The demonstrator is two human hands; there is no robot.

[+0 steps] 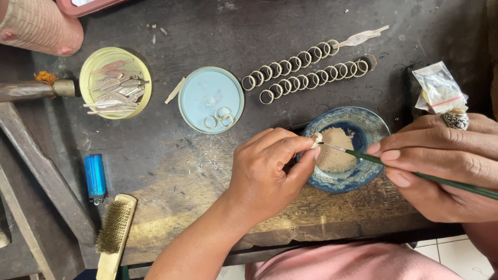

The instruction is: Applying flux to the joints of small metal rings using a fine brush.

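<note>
step in hand, as judged: coating a small pale ring piece (316,140) with paste from a fine brush (415,173). left hand (270,171) clenched round the piece, pinching it between thumb and forefinger just over the near-left rim of the blue glazed dish (371,124). right hand (446,166) grasping the green brush handle pen-fashion, bristle tip touching or all but touching the piece; cannot tell which. dish sitting near the front edge of the workbench (171,171), right of centre, holding a tan paste (337,150).

next move, as judged: calls for a steady pinch and a light stroke, turning the piece a little so the paste reaches the joint without flooding it.

around: two rows of linked rings (306,70) lying on the slant toward the back edge, well apart from the hands. pale blue lid (199,98) at bench centre with a few loose rings (218,118) in it. yellow lid (91,65) toward the back-left, full of thin metal strips (115,88). blue lighter (95,177) and wire brush (115,233) near the front-left corner. small plastic bag (440,88) at the right edge, just behind the right hand.

in the way: nothing between brush and piece; dish rim close under the left fingertips, paste within easy reach.
</note>
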